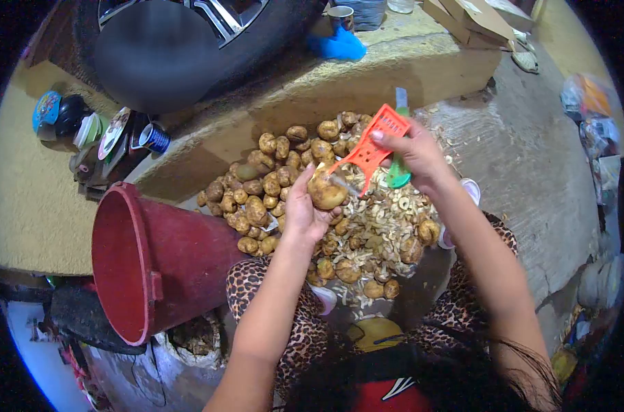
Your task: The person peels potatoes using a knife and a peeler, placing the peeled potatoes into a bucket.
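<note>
My left hand (305,209) is wrapped round a potato (327,189), whose top shows a paler, peeled-looking patch. In my right hand (418,154) is an orange peeler (375,144), its forked end against or very close to the potato. A green-handled tool (398,172) is also in that hand, behind the peeler; a flat greyish blade-like end sticks out above, and I cannot tell its exact kind. Below both hands lies a heap of peelings (380,230). Whole unpeeled potatoes (257,209) are piled to the left, against the step.
A large dark red bucket (188,233) lies tilted on its side at the left. The concrete step (422,65) runs behind the pile, with a blue plastic bag (339,45), a cup (341,17) and a tyre (257,48) on it. Plastic bags (600,130) lie far right.
</note>
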{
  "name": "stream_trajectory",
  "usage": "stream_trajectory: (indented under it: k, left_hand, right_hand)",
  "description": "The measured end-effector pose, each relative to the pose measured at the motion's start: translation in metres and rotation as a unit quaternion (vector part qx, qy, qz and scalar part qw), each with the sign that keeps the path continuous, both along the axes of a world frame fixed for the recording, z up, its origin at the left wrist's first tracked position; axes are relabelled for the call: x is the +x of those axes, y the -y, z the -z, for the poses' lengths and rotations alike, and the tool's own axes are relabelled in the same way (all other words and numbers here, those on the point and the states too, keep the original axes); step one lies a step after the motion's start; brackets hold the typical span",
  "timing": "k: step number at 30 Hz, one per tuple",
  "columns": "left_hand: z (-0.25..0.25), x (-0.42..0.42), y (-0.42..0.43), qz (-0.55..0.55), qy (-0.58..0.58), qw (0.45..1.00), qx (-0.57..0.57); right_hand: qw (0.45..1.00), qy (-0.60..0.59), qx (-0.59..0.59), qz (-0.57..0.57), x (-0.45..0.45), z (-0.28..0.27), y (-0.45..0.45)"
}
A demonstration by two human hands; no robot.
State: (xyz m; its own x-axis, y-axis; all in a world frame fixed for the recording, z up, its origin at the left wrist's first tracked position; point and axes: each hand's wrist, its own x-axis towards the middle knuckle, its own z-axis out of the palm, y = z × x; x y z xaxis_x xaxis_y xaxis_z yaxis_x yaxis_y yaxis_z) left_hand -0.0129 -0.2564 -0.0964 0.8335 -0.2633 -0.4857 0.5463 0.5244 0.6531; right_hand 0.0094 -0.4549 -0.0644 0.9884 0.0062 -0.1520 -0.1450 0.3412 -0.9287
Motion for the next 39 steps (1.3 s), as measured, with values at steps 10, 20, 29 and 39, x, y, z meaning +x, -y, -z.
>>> stream_trajectory:
  k: [10, 20, 29, 39]
  left_hand:
    - [-0.002, 0.000, 0.027, -0.067, 0.016, 0.997, 0.043]
    - [0.017, 0.002, 0.015, -0.091, 0.101, 0.984, 0.114]
    - [0.034, 0.004, 0.004, -0.062, 0.173, 0.976, 0.120]
    - [0.028, 0.002, 0.009, -0.032, 0.104, 0.993, 0.036]
  right_hand:
    - [0.991, 0.063, -0.115, 0.014, 0.003, 0.010, 0.001]
    - [0.999, 0.030, -0.038, 0.021, -0.005, 0.003, -0.017]
    - [0.994, 0.084, -0.026, 0.068, 0.015, 0.005, 0.006]
    - [0.875, 0.169, -0.383, 0.242, 0.021, 0.008, 0.024]
